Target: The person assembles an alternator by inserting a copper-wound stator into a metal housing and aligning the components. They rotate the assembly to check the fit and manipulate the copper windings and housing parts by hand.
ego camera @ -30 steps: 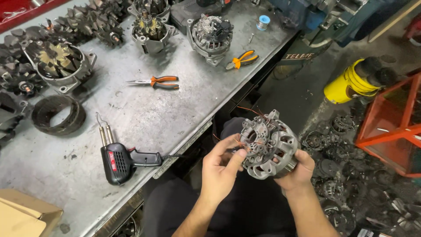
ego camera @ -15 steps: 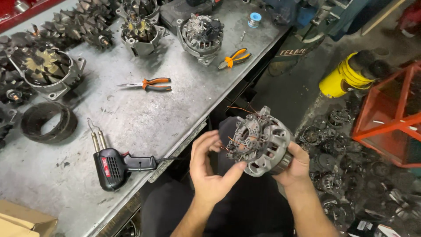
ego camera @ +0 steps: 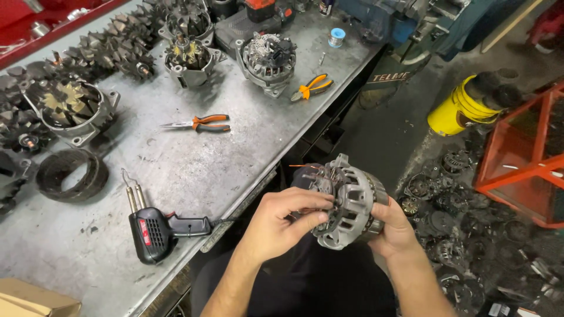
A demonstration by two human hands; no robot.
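I hold a grey alternator housing (ego camera: 352, 202) with copper wires above my lap, just off the bench edge. My right hand (ego camera: 393, 229) cups it from below and behind. My left hand (ego camera: 282, 223) rests on its open face, fingertips pinching at the wiring and rim. On the metal bench (ego camera: 194, 176) to my left lies a black soldering gun (ego camera: 155, 232), the nearest tool to my left hand.
Orange-handled needle-nose pliers (ego camera: 200, 123) and cutters (ego camera: 311, 87) lie on the bench, among several alternators (ego camera: 267, 56), rotors and a stator ring (ego camera: 71, 174). A yellow bucket (ego camera: 461, 105), an orange frame (ego camera: 523, 158) and scattered parts sit on the floor at right.
My left hand opened away from the housing, then came back onto its face. The housing has turned so its ribbed side faces up.
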